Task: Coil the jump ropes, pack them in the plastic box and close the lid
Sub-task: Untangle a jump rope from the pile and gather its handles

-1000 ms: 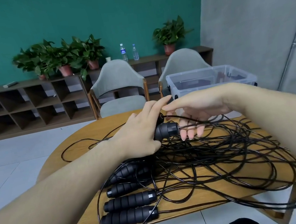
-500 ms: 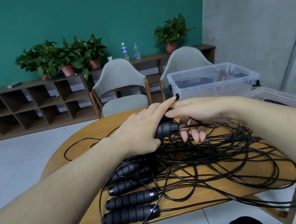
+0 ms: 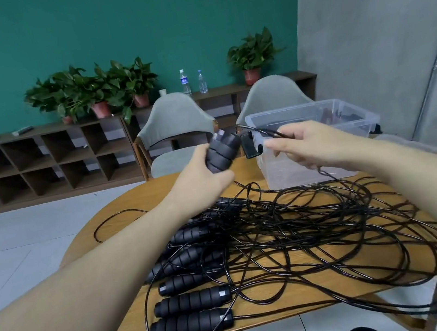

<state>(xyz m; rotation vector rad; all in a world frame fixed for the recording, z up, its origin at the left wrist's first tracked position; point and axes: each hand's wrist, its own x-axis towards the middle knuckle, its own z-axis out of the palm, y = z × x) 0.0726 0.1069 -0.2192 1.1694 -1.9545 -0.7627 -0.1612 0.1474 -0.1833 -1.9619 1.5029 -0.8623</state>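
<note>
Desk [image 3: 138, 318] carries the whole job: one clear box [image 3: 312, 150] at the far right edge, open, no lid on it; something dark sits inside, can't tell what. Rope tangle [image 3: 301, 226] covers the middle and right of the desk, loops hanging over the near edge, nothing coiled yet. Change from half a second ago: both my hands were low in the pile around a handle, now they're lifted clear above the desk, in front of the box. Left hand [image 3: 199, 179] grips a pair of handles [image 3: 222, 150] held together, ends up. Right hand [image 3: 305, 145] pinches the cord [image 3: 263, 131] coming off them, fingers curled round it, cord trailing down into the tangle. Meaning, as I read it: one rope is picked, both its handles in hand, and coiling can start by pulling cord out of the pile; it'll likely snag on the other loops. Counts: 1 box, 2 chairs [image 3: 177, 131] behind the desk, 2 handles in my left hand, about 6 handles [image 3: 192, 322] on the desk at left, the upper ones overlap so the count is soft. Rope count follows from handles, roughly 4. Packing and lid not started.
</note>
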